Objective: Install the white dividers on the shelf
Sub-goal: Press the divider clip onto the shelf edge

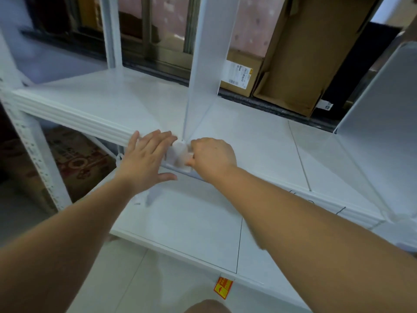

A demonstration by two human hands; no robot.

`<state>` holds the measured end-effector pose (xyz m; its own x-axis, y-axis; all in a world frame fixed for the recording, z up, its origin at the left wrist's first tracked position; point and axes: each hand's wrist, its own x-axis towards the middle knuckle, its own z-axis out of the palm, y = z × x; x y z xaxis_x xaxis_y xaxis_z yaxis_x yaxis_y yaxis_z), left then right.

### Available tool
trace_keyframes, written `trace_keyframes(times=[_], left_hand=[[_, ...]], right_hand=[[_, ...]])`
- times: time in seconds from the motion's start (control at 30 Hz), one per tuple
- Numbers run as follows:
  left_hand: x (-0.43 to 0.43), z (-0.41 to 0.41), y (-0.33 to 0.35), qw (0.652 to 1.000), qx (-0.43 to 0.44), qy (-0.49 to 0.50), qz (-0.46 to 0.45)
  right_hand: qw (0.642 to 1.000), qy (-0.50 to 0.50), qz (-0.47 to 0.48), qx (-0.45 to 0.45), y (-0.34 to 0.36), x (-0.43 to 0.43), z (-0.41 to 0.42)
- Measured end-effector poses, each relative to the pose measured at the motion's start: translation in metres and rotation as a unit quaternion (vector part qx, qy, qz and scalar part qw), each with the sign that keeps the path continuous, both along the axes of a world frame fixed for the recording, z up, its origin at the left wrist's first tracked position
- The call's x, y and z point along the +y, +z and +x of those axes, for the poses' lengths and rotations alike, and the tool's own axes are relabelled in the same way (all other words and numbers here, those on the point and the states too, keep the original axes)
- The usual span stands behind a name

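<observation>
White flat divider panel (209,53) stands upright on the upper white metal shelf board (112,102), running from the back edge to the front lip, roughly mid-width in your view. At its front foot, on the shelf's ribbed lip, sits a small white rounded clip (179,154), somewhat blurred. Your right hand (212,157) has its fingers curled over that clip with the thumb pressed against its lower side, so it grips the clip from the right. Your left hand (146,159) lies flat just left of the clip, fingers straight and resting on the lip with their tips beside the divider's foot, thumb spread out below the edge; it holds nothing. A second white divider panel (379,109) stands upright farther right on the same board, well apart from the first. Below is the lower white shelf board (191,222), with an orange sticker (223,288) at its front edge. Behind the shelf stands a tall brown cardboard box (293,53).
</observation>
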<state>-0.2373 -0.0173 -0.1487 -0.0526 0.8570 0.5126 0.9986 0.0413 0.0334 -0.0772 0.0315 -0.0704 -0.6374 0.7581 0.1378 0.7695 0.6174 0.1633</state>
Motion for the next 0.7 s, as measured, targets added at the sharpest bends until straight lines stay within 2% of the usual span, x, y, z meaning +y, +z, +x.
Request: trace_keyframes(times=[0.17,0.37,0.5,0.7], left_hand=[[-0.005,-0.045,0.020,0.992,-0.063,0.085,-0.071],[-0.004,-0.050,0.030,0.990,-0.068,0.090,-0.088],[-0.004,-0.051,0.035,0.989,-0.046,0.101,-0.099],[-0.006,-0.050,0.034,0.990,-0.037,0.104,-0.086]], right_hand=[[0.997,0.014,0.045,-0.066,-0.009,0.000,-0.005],[0.997,0.057,-0.005,-0.059,-0.014,0.007,0.014],[0.991,0.075,0.029,-0.103,-0.023,0.010,0.018],[0.992,0.073,0.045,-0.095,-0.024,0.007,0.020]])
